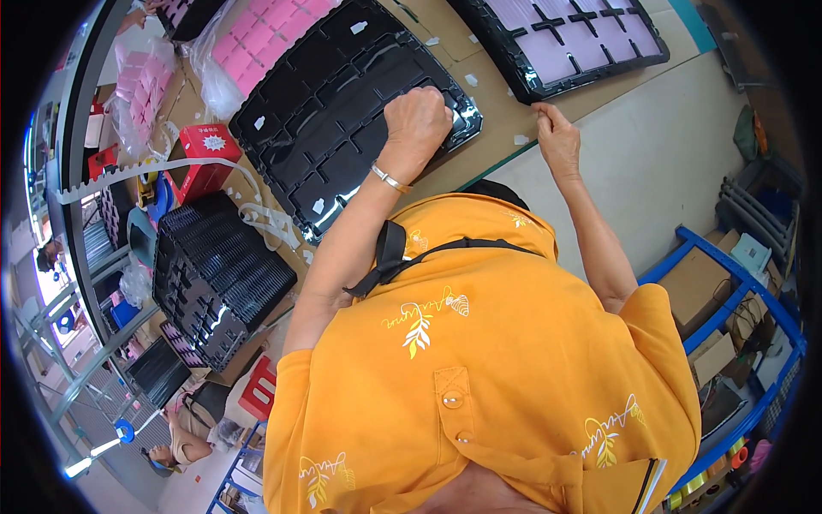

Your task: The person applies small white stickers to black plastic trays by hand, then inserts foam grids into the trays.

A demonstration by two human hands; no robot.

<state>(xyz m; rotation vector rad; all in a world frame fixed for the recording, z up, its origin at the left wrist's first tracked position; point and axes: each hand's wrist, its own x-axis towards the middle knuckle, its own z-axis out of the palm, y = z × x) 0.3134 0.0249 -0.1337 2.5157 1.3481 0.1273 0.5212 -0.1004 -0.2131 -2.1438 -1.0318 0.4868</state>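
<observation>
My left hand [417,120] is closed in a fist above the near right part of a large black plastic tray [295,141] with moulded compartments. Its fingertips are turned away, so whatever they may hold is hidden. My right hand [558,141] is closed in a pinch beside the near corner of a second black tray [561,86], which has pale pink sheets in its compartments. I cannot make out whether those fingers grip the corner or a small piece. Small white paper tags [259,122] lie scattered on the first tray, and more are on the cardboard-covered table [492,124].
Pink compartment sheets [265,38] lie beyond the first tray. To the left are a red box [205,154], white serrated strips [154,165] and a tall stack of black trays [223,274]. A blue metal rack [728,300] with cartons stands at the right.
</observation>
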